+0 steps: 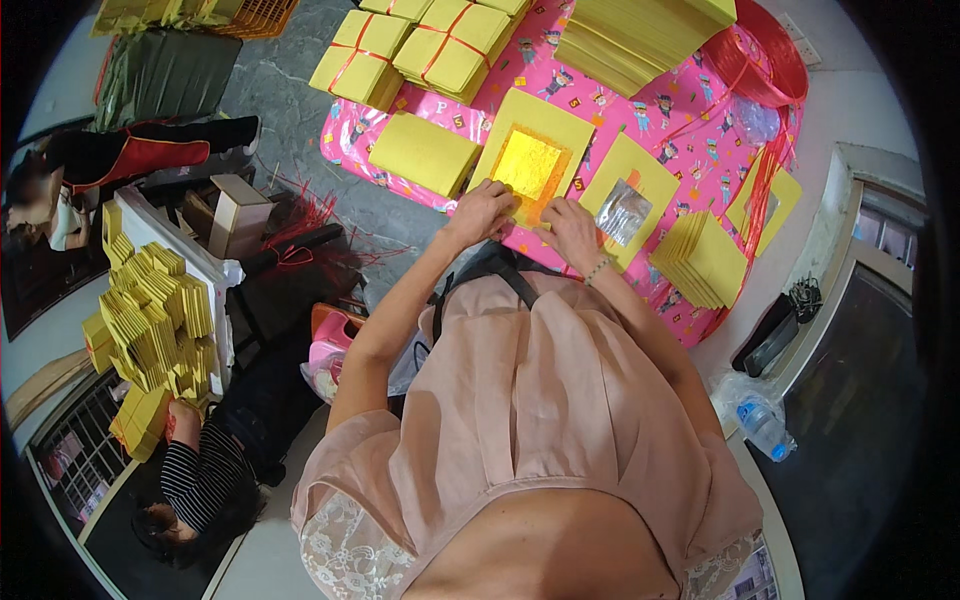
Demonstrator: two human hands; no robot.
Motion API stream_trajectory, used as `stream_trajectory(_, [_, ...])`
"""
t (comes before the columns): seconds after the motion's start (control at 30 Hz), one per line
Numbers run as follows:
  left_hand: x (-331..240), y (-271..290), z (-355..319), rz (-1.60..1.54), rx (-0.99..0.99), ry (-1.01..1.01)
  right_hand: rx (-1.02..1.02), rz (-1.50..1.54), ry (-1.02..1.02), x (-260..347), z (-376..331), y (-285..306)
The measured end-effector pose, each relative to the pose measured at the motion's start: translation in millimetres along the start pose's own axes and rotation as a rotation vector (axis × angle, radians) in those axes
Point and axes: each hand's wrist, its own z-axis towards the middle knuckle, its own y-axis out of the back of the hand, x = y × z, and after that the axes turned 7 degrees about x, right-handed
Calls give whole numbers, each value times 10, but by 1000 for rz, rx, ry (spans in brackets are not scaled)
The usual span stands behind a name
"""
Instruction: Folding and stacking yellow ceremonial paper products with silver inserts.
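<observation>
In front of me on the pink patterned table cover (485, 120) lies a yellow paper sheet (548, 113) bearing a gold foil square (530, 163) with an orange border. My left hand (483, 213) pinches its near left corner with curled fingers. At the near right corner, the bent fingers of my right hand (572, 235) close on the same sheet. Just right of it is another yellow sheet (640, 165) with a silver foil patch (623, 212). A plain yellow paper stack (424, 153) sits to the left. My fingertips partly cover the sheet's near edge.
Red-tied yellow bundles (360, 58) and a tall yellow paper stack (640, 40) stand at the back. A red ribbon roll (755, 55) trails strands down the right, beside a fanned stack (700, 260). At left, a person (205, 475) handles yellow bundles; another person (150, 150) is farther off.
</observation>
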Motion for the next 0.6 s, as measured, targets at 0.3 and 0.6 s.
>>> stream_trajectory(0.3, [16,12,13,2,22,16,217,176,-35,-144,99,95])
stream_trajectory(0.6, [6,66,82,34,69,-4,92,-146,30,14,73,-88])
